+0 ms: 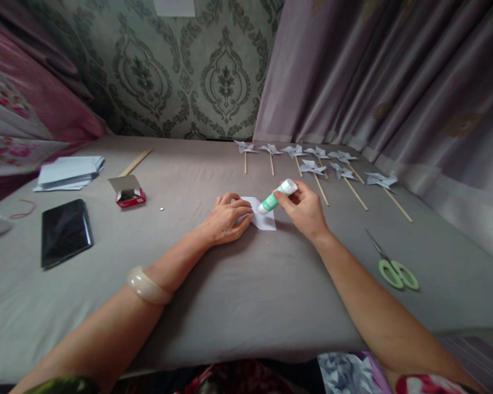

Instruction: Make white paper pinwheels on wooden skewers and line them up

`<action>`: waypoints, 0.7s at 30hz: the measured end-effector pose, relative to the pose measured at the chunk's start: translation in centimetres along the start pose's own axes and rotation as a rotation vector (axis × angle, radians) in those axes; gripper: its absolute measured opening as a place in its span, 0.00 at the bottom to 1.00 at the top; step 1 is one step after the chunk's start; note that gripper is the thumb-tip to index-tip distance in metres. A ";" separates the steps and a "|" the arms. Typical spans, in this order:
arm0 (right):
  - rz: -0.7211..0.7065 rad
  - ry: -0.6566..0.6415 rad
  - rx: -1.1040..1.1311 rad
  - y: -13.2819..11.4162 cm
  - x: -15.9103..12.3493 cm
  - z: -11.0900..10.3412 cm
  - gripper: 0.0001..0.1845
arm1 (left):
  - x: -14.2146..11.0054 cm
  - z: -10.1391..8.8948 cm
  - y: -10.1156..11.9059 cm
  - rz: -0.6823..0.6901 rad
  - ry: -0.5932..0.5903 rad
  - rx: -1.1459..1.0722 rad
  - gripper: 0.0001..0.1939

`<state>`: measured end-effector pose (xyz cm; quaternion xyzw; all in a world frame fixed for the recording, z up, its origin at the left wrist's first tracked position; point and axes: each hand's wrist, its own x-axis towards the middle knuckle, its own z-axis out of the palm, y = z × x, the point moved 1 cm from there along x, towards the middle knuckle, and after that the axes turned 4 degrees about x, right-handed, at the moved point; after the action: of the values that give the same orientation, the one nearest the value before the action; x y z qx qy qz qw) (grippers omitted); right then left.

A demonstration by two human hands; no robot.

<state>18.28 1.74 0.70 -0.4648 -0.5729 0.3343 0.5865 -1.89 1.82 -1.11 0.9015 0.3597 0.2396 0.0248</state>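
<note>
My right hand (308, 212) grips a green and white glue stick (276, 197), tilted with its lower end at a small piece of white paper (266, 221). That end seems to touch the paper near its middle. With bent fingers, my left hand (229, 219) holds the paper down on the table from the left side. The hand covers the paper's left part. Cuts or folds in the paper are hard to make out.
Several paper pinwheels on sticks (312, 167) lie at the back right. Green-handled scissors (394, 271) rest at the right. On the left are a black tablet (66, 232), a small red box (129, 198), a paper stack (69, 173) and wooden sticks (136, 162).
</note>
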 end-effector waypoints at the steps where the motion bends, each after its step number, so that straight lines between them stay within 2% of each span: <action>1: -0.035 -0.021 -0.068 0.0 0.1 0.2 0.21 | 0.0 0.0 0.1 0.004 -0.010 0.009 0.16; 5: -0.135 -0.096 -0.335 -0.3 0.4 0.7 0.19 | 0.0 -0.1 0.2 0.001 -0.036 0.024 0.15; 8: -0.181 -0.162 -0.447 -0.8 0.6 1.1 0.18 | 0.1 0.0 0.3 0.012 -0.057 0.041 0.15; 15: -0.224 -0.244 -0.551 -1.7 0.7 1.8 0.16 | 0.1 0.0 0.4 0.024 -0.099 0.066 0.15; 21: -0.261 -0.276 -0.603 -1.5 0.9 2.0 0.16 | 0.2 0.0 0.5 0.018 -0.118 0.067 0.15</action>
<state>16.22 2.33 2.25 -0.4903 -0.7741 0.1323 0.3780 -1.48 1.59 -0.98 0.9176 0.3572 0.1740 0.0134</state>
